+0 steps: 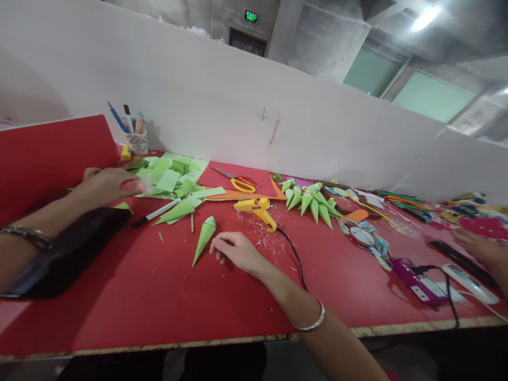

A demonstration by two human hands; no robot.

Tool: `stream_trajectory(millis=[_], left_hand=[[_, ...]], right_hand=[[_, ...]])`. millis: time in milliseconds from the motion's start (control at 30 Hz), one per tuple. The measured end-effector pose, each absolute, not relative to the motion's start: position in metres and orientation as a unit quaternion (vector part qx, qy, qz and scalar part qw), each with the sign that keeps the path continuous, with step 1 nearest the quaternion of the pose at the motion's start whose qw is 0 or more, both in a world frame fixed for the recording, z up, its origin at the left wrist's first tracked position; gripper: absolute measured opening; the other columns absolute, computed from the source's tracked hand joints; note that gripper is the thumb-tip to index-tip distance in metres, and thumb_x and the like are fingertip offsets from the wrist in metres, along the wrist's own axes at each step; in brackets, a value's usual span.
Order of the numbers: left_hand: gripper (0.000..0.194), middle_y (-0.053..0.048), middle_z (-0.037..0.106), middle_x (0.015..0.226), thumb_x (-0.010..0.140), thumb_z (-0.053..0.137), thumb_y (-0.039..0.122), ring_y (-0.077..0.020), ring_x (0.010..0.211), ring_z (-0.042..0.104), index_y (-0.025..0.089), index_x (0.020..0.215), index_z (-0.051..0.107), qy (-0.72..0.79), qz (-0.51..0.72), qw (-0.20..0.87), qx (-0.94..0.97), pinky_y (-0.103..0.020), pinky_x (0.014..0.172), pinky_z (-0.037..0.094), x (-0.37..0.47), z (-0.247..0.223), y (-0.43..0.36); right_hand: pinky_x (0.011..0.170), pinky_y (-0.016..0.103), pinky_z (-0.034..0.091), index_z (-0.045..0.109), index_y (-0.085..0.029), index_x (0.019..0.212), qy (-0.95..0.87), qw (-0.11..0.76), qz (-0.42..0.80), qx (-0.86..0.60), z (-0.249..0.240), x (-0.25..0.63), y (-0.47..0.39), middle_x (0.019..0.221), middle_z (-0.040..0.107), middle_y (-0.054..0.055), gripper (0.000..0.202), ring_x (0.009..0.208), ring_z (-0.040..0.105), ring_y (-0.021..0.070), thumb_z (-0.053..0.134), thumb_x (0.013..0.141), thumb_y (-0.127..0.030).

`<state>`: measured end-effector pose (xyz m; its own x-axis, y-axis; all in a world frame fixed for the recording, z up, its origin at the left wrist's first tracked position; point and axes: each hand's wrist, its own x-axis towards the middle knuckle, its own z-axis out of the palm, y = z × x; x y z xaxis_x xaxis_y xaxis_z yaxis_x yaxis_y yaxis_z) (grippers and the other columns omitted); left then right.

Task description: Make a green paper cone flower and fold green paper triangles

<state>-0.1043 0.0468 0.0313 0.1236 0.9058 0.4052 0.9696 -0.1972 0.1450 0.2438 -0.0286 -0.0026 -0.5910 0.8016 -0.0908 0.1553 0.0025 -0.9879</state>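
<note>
Near the table's centre lies a green paper cone (205,239), its point toward the front edge. My right hand (234,251) is just right of it, fingers curled and close together; what they hold, if anything, is too small to tell. At the left, my left hand (109,185) is beside the pile of green paper pieces (169,180), with a blurred pinkish thing at its fingertips. A yellow glue gun (260,210) rests behind my right hand, with thin white shavings around it. Farther right sits a cluster of green paper cones (307,198).
Scissors (242,183) lie on red paper at the back. A marker (154,212) and a black pouch (75,254) are at the left, a pen cup (137,142) behind. A purple power strip (418,283) lies at the right, near another person's hand (480,246).
</note>
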Motion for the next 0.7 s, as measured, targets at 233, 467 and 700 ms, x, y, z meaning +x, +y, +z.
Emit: stream_trajectory(millis=[233, 467, 700], left_hand=[[0.032, -0.008, 0.052, 0.102, 0.086, 0.044, 0.031, -0.0163, 0.093, 0.049, 0.012, 0.110, 0.052, -0.465, -0.253, 0.028, -0.848, -0.031, 0.086, 0.041, -0.004, 0.040, 0.000], [0.028, -0.008, 0.056, 0.108, 0.083, 0.049, 0.031, -0.0188, 0.100, 0.053, 0.019, 0.108, 0.052, -0.397, -0.336, -0.084, -0.850, -0.030, 0.086, 0.043, 0.049, 0.011, -0.014], [0.026, -0.006, 0.062, 0.102, 0.084, 0.046, 0.033, -0.0171, 0.092, 0.058, 0.018, 0.103, 0.054, -0.410, -0.301, -0.128, -0.852, -0.027, 0.080, 0.045, 0.052, 0.006, -0.024]], right_hand=[[0.051, 0.019, 0.038, 0.056, -0.017, 0.077, -0.699, 0.354, 0.531, -0.322, -0.003, 0.244, -0.031, 0.060, 0.050, -0.004, 0.013, 0.051, 0.048, 0.0065, 0.047, 0.083, -0.026], [0.060, 0.022, 0.044, 0.058, -0.021, 0.087, -0.749, 0.483, 0.323, -0.318, 0.008, 0.253, -0.031, 0.078, 0.052, 0.000, 0.010, 0.067, 0.052, 0.0091, 0.049, 0.084, -0.025], [0.067, 0.023, 0.046, 0.059, -0.022, 0.091, -0.788, 0.412, 0.333, -0.312, 0.006, 0.250, -0.033, 0.087, 0.055, 0.002, 0.012, 0.077, 0.055, 0.0105, 0.051, 0.085, -0.027]])
